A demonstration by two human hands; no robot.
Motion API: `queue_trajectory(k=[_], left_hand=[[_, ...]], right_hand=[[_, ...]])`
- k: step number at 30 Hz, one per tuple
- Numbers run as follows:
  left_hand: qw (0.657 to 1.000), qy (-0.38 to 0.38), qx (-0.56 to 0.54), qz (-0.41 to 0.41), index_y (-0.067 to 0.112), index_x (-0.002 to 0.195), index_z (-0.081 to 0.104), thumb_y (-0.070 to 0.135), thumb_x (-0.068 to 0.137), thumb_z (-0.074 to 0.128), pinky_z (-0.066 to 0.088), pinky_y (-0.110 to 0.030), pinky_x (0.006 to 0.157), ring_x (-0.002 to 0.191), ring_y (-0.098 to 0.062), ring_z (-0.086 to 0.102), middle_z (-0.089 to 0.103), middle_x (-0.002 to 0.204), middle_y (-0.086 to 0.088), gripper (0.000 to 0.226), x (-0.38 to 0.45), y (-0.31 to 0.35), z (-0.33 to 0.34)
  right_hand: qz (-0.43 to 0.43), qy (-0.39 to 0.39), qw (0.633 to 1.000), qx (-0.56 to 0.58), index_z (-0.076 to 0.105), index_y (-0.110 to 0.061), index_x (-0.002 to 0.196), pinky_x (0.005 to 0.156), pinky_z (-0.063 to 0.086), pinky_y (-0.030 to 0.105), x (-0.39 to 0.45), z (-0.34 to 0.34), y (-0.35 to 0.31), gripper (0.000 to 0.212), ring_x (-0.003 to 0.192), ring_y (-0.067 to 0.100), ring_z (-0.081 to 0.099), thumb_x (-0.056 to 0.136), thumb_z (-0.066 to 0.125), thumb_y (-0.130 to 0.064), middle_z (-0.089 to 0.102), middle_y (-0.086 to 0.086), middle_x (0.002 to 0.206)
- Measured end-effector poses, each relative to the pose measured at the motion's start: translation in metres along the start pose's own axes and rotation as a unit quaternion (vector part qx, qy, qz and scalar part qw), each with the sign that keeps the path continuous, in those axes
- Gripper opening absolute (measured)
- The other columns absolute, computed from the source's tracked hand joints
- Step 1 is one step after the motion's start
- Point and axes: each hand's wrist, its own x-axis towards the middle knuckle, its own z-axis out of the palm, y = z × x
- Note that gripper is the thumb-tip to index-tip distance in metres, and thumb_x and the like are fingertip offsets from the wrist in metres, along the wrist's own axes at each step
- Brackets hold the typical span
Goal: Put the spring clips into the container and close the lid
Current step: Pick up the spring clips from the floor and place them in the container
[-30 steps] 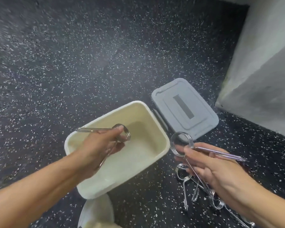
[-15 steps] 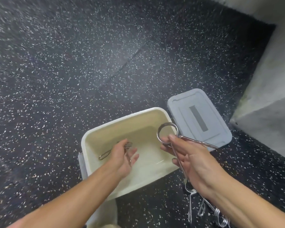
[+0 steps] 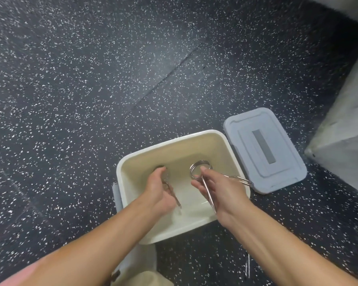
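Both my hands are down inside the cream box [image 3: 130,162]. My left hand [image 3: 158,191] is curled around one wire clip [image 3: 170,188]. Its round loop sits under my thumb and its long leg pokes out toward the bottom of the box. My right hand [image 3: 219,188] pinches a second clip [image 3: 201,169] by its ring, between my thumb and fingers. One leg of that clip runs down past my palm. The other leg sticks out sideways over the right edge of the box.

The gray lid [image 3: 265,149] lies flat on the speckled floor [image 3: 91,79], just beside the box on the right. It is not on yet. One more bit of wire [image 3: 248,267] shows on the floor by my right arm, so I think more clips are waiting there.

What could go wrong? The leg sticking over the edge could catch on the rim when I let go. Then the clip might tip out onto the floor. The clips are springy and thin, so they could tangle together. If a leg stands up too high, the lid may not shut flat.
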Motion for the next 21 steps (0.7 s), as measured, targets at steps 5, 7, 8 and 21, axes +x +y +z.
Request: queue_trajectory(k=[5, 7, 8, 21], left_hand=[[0.998, -0.040, -0.043, -0.021, 0.005, 0.095, 0.054, 0.022, 0.091, 0.060, 0.054, -0.037, 0.077, 0.081, -0.030, 0.061, 0.056, 0.086, -0.014, 0.018, -0.006, 0.005, -0.002], [0.999, -0.028, -0.014, -0.024, 0.003, 0.097, 0.052, 0.021, 0.093, 0.059, 0.054, -0.036, 0.082, 0.086, -0.030, 0.062, 0.057, 0.093, -0.017, 0.019, -0.014, 0.007, -0.004], [0.999, -0.017, 0.020, -0.019, 0.003, 0.096, 0.052, 0.021, 0.095, 0.057, 0.053, -0.035, 0.080, 0.082, -0.029, 0.061, 0.056, 0.093, -0.017, 0.019, -0.019, 0.007, -0.005], [0.940, -0.018, 0.289, 0.183, 0.010, 0.105, 0.064, 0.021, 0.097, 0.050, 0.048, -0.037, 0.072, 0.084, -0.024, 0.060, 0.068, 0.099, -0.005, 0.019, -0.059, 0.015, -0.016]], right_hand=[[0.001, 0.030, 0.999, 0.043, 0.068, 0.006, 0.084, 0.066, 0.064, 0.031, 0.036, 0.027, 0.009, 0.012, 0.054, 0.022, 0.070, 0.083, 0.076, -0.003, 0.067, 0.014, 0.074], [0.003, 0.057, 0.998, 0.016, 0.065, 0.000, 0.082, 0.048, 0.059, 0.025, 0.049, 0.034, 0.013, 0.012, 0.057, 0.022, 0.069, 0.086, 0.073, -0.009, 0.067, 0.014, 0.076], [-0.002, 0.071, 0.997, 0.000, 0.065, -0.002, 0.084, 0.040, 0.054, 0.021, 0.056, 0.036, 0.015, 0.012, 0.059, 0.021, 0.069, 0.086, 0.071, -0.012, 0.068, 0.013, 0.078], [0.035, 0.097, 0.994, -0.024, 0.069, -0.005, 0.098, 0.050, 0.038, 0.024, 0.091, 0.045, 0.031, 0.021, 0.052, 0.017, 0.061, 0.088, 0.061, -0.022, 0.074, 0.010, 0.084]])
